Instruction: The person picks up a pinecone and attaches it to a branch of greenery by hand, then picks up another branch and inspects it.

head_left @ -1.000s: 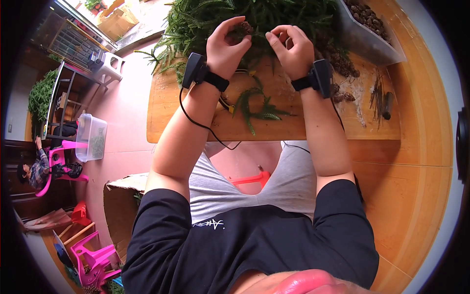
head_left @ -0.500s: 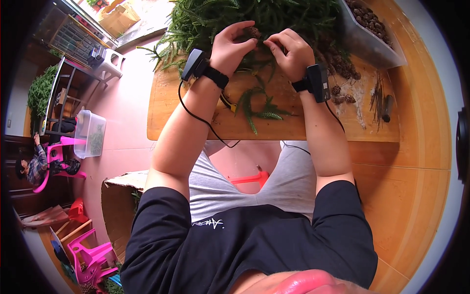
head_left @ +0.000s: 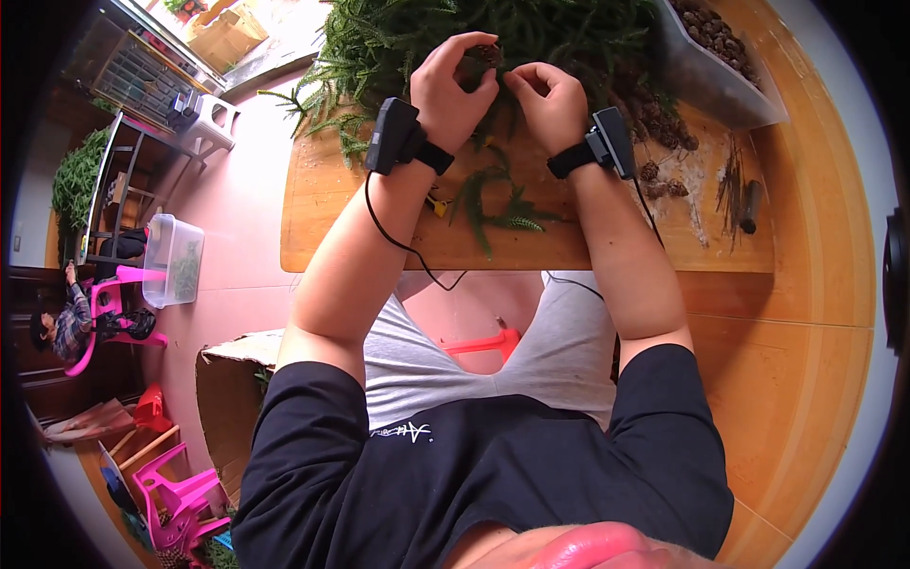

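Observation:
My left hand (head_left: 444,95) has its thumb and fingers curved round a brown pine cone (head_left: 487,54), held over the heap of green artificial-looking fir branches (head_left: 379,43). Close by on the right, my right hand (head_left: 553,106) has thumb and forefinger pinched together beside the cone. Whatever lies in that pinch is too small to see. A loose green sprig (head_left: 488,201) lies on the wooden table (head_left: 346,223) below both hands. Part of something yellow and black (head_left: 437,205) shows next to my left wrist.
A translucent bin (head_left: 697,90) of pine cones (head_left: 716,43) stands at the far right. Loose cones (head_left: 664,125), thin dark sticks (head_left: 730,194) and a dark cylinder (head_left: 749,209) lie at the table's right. Cables hang from both wrist devices. Another person (head_left: 71,327) sits far left.
Both hands have shifted slightly left and my wrists have turned. My right hand has come nearer the pine cone, which stays in my left hand.

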Demonstrator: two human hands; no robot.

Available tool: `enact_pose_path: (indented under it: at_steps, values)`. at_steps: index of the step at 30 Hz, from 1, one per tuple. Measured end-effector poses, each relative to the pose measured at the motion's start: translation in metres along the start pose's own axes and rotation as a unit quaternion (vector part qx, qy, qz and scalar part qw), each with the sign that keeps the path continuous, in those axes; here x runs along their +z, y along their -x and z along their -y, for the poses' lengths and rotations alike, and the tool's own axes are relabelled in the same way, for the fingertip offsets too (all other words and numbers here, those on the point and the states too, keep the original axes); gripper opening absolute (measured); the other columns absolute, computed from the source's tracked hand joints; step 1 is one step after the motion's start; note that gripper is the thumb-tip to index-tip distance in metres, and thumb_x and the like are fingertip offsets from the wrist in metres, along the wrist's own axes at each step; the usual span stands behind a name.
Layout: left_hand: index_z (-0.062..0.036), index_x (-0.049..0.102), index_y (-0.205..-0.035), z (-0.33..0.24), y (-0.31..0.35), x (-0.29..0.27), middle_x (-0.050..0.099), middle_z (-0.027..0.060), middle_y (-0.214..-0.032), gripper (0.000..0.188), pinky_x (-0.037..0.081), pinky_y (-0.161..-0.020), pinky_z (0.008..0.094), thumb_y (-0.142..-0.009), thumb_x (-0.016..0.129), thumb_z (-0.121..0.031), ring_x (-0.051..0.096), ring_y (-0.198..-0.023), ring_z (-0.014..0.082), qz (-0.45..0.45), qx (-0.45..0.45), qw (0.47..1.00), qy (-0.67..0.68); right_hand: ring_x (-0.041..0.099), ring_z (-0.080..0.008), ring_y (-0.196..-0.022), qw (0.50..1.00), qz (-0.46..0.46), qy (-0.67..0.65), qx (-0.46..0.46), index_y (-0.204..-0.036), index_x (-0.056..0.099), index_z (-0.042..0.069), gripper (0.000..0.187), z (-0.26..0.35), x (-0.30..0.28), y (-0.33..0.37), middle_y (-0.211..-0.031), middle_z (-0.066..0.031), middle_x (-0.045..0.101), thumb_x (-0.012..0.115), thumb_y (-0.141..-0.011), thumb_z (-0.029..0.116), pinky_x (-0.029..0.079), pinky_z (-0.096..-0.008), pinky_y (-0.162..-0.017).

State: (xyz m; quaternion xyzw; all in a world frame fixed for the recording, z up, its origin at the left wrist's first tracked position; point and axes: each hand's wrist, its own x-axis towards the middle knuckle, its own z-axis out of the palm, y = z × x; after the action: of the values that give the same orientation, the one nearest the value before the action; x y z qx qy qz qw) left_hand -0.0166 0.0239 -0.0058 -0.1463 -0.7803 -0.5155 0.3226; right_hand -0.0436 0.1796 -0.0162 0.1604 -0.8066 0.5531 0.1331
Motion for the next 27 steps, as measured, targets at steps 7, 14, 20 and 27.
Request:
enact_pose_path:
  at_steps: [7,14,20,27]
  values:
    - [-0.002,0.058,-0.125,0.004,-0.007,-0.012,0.066,0.0104,-0.114,0.041,0.057,-0.081,0.0276,-0.085,0.065,0.004,0.064,-0.099,0.0158,0.035,-0.143,0.933,0.329,0.061,-0.0077,-0.08,0.986,-0.022,-0.151,-0.07,-0.106,0.07,0.0,0.023,0.002,-0.014,-0.011,-0.092,-0.001,0.07,0.067,-0.093,0.019,0.05,-0.0235,-0.075]
    - [-0.0026,0.057,-0.125,0.0,-0.005,-0.013,0.062,0.0118,-0.124,0.043,0.056,-0.084,0.0282,-0.084,0.066,0.004,0.063,-0.103,0.0164,0.078,-0.15,0.919,0.355,0.063,-0.0088,-0.088,0.982,0.102,-0.16,-0.014,-0.11,0.067,-0.001,0.023,-0.001,-0.013,-0.006,-0.098,-0.0041,0.07,0.065,-0.095,0.016,0.051,-0.0237,-0.082]
    - [-0.0111,0.067,-0.114,-0.002,-0.001,-0.008,0.059,0.0115,-0.126,0.039,0.056,-0.084,0.0311,-0.077,0.073,0.0,0.064,-0.105,0.0221,0.005,0.065,0.998,-0.013,0.065,-0.0104,-0.089,0.981,0.118,-0.154,0.0,-0.11,0.066,-0.003,0.023,0.001,-0.014,-0.005,-0.099,-0.0052,0.07,0.065,-0.095,0.014,0.053,-0.026,-0.083]
    - [-0.0132,0.073,-0.099,-0.008,-0.002,-0.014,0.06,0.0092,-0.127,0.029,0.055,-0.087,0.0341,-0.072,0.079,-0.005,0.064,-0.108,0.0246,0.031,0.142,0.984,-0.104,0.066,-0.0102,-0.083,0.95,0.108,-0.289,0.053,-0.104,0.068,-0.003,0.019,0.0,-0.014,-0.008,-0.093,-0.0049,0.071,0.064,-0.094,0.012,0.053,-0.0261,-0.077]
